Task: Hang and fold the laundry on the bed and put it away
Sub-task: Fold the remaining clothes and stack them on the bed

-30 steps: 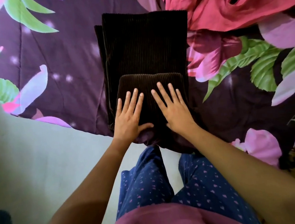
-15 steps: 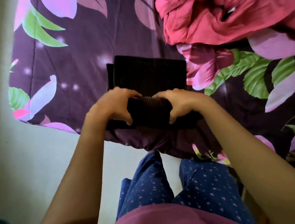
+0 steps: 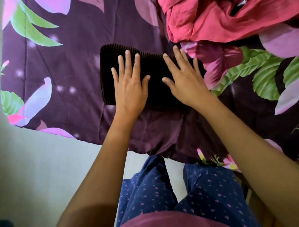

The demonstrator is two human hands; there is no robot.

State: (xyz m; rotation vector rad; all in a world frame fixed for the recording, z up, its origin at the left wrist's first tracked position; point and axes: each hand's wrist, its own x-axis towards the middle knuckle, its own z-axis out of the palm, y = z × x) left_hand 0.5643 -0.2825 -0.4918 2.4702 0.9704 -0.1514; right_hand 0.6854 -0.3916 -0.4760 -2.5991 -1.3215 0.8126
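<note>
the bed (image 3: 72, 47) lay under a purple cover printed with big leaves and flowers, its near edge hanging over a pale floor. near that edge sat a dark ribbed garment (image 3: 152, 73), folded into a compact block. the left hand (image 3: 130, 84) and the right hand (image 3: 185, 76) both lay flat on top of it, fingers spread, pinching nothing. by the look of it, this piece was folded and only being pressed smooth. a crumpled pink garment (image 3: 226, 12) sat unfolded just beyond, so that fold and all the putting away seemed left.
</note>
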